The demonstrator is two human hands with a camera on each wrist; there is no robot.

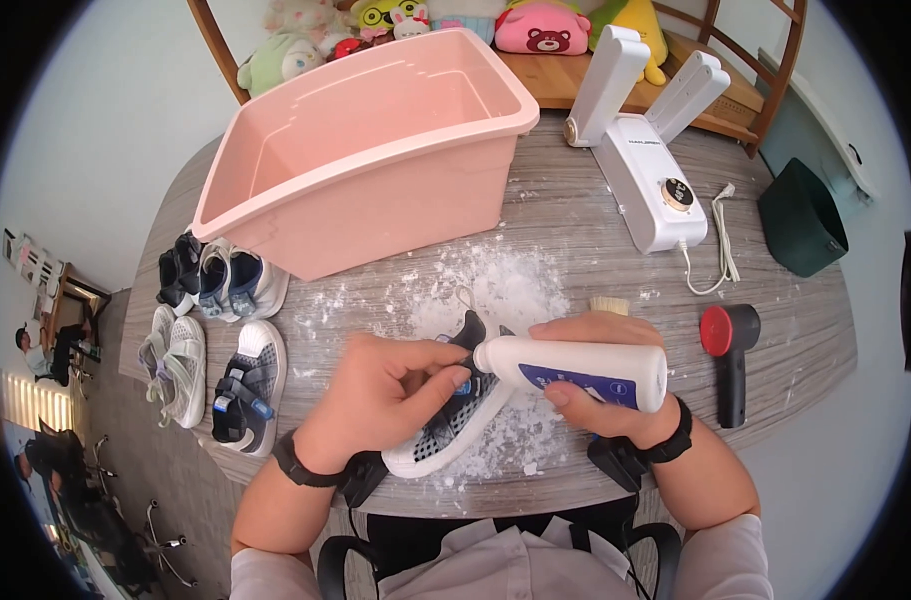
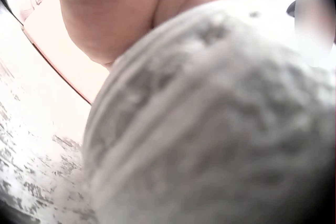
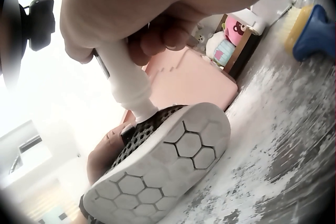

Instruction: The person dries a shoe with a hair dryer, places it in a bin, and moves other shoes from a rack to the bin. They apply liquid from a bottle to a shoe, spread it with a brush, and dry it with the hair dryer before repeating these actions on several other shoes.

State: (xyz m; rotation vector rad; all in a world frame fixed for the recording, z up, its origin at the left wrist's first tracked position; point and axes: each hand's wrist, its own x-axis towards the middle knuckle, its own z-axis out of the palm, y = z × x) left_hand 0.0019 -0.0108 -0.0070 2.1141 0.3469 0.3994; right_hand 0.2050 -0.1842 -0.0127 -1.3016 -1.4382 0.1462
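Observation:
A dark mesh shoe (image 1: 453,425) with a white sole is held tilted over the powder-strewn table; its hexagon-patterned sole (image 3: 157,176) shows in the right wrist view. The left hand (image 1: 380,395) pinches the shoe's dark strap near its opening. In the right hand (image 1: 615,370) lies a white bottle (image 1: 575,365) with a blue label, gripped on its side, its nozzle against the shoe's upper. The left wrist view shows part of the left hand (image 2: 115,8) behind a large blurred whitish surface, likely the shoe sole.
A pink tub (image 1: 375,210) stands at the back left, several shoes (image 1: 250,385) at the left. On the right are a white device (image 1: 650,180), a dark handheld tool with a red end (image 1: 732,360) and a green bin (image 1: 800,218). A blue brush (image 3: 315,35) lies beside the right hand.

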